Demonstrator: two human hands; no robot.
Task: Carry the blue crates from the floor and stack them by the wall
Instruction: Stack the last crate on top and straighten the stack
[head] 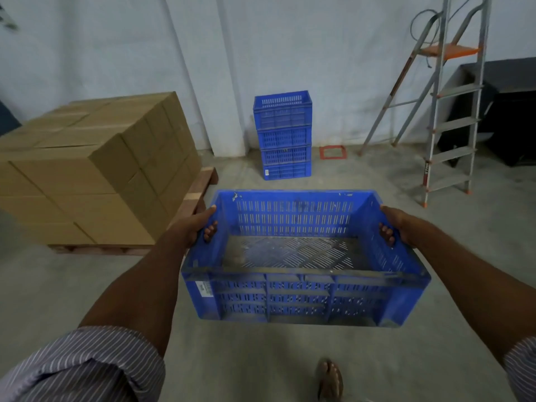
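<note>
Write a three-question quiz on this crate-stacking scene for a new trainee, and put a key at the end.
1. How many blue crates make up the stack by the wall?
2. True or false: only the left hand grips the carried crate.
3. What stands to the right of the stack? A. a stepladder B. a forklift C. a wheelbarrow

Key
1. Four.
2. False: the right hand grips the crate's other end too.
3. A.
</note>
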